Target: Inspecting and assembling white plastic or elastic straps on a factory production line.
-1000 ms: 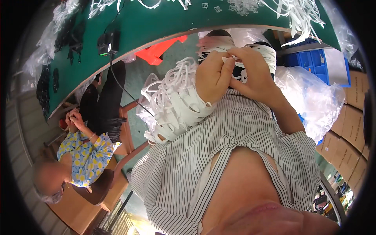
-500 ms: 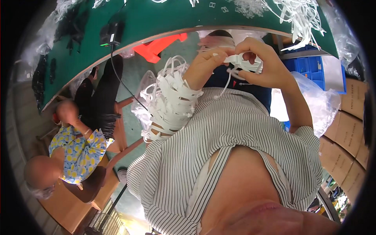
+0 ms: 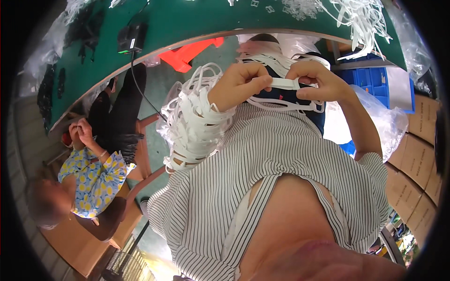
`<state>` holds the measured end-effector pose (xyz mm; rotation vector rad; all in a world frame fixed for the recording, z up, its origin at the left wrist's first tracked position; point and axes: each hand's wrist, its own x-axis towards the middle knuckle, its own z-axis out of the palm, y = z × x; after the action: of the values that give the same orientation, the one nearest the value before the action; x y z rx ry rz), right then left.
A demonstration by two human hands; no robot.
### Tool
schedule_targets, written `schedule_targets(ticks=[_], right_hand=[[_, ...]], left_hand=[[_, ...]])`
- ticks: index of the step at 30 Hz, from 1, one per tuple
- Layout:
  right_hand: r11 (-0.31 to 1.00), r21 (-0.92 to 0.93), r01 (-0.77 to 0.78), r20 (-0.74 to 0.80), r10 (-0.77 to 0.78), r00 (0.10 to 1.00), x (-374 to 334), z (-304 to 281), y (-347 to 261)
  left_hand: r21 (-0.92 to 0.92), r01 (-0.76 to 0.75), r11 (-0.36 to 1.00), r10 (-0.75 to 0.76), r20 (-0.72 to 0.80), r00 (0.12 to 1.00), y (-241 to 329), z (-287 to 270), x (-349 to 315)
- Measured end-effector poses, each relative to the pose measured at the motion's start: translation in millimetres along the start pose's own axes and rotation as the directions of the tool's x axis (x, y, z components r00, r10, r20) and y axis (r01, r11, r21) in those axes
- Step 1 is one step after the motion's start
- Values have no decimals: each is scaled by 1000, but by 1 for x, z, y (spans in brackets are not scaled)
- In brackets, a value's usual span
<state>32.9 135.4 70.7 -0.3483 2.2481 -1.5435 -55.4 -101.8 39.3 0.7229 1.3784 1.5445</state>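
Observation:
A flat white strap (image 3: 284,84) stretches taut between my two hands in front of my waist. My left hand (image 3: 242,85) is closed, pinching one end of the strap between thumb and fingers. My right hand (image 3: 323,80) is closed on its other end, where there seems to be a small white slider or loop. A thinner length of white strap (image 3: 283,104) hangs in a curve below the hands. Several white strap loops (image 3: 199,124) are stacked around my left forearm. More white straps (image 3: 269,59) lie across my lap beyond my hands.
A green table (image 3: 187,18) curves across the far side, with a black adapter (image 3: 131,38), its cable hanging down, and a white strap pile (image 3: 363,23). Blue crates (image 3: 370,84), a plastic bag (image 3: 386,124) and cardboard boxes (image 3: 412,164) stand right. A co-worker (image 3: 96,182) sits left.
My hands have moved apart, drawing the bunched white strap out straight between them. The white straps on my lap now show more. The co-worker's hands and head have shifted slightly.

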Motion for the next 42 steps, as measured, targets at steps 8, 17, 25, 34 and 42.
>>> schedule_targets(ticks=[8,17,25,34,42], right_hand=[[972,218,-91,15,90,996,-2,3,-2],[905,392,-164,11,174,985,3,2,-21],[923,321,-209,-117,258,959,8,9,-15],[911,376,-171,-123,232,965,5,12,-7],[919,342,-193,-139,253,957,2,15,-8]], left_hand=[[84,31,996,-32,14,999,12,6,-2],[154,-38,987,48,-63,997,28,3,-6],[63,14,998,-13,-30,999,18,-7,-2],[10,-2,1000,3,-86,996,9,-9,0],[12,-64,998,65,-119,991,7,-6,-2]])
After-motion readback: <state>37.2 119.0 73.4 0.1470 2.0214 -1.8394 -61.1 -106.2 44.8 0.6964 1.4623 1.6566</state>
